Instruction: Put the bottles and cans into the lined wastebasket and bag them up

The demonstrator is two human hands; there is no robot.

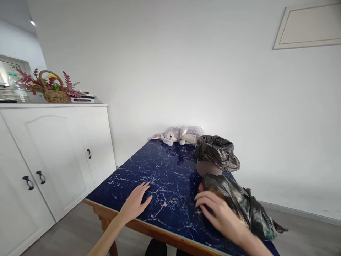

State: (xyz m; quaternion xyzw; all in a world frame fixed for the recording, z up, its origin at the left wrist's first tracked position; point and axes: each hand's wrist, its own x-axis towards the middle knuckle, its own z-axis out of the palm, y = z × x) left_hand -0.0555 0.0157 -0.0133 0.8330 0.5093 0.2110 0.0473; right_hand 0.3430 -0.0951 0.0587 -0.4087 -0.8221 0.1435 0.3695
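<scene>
My left hand (135,202) rests near the front edge of the dark blue marble-patterned table (165,177), its fingers stretched out with nothing in them. On the right, my right hand (220,213) is beside a filled black plastic bag (247,204) that lies on its side. The fingers of this hand are loosely bent and apart, and I cannot tell whether they touch the bag. Just behind the bag stands a small bin (208,168) with a black bag liner (217,151) folded over its rim. Part of the filled bag is hidden by my right hand.
A plush toy (183,135) lies at the table's far end against the wall. To the left, a white cabinet (58,153) carries a wicker basket (55,96) of artificial flowers and a clear bottle (20,89). The table's wooden edge (160,232) runs along the front.
</scene>
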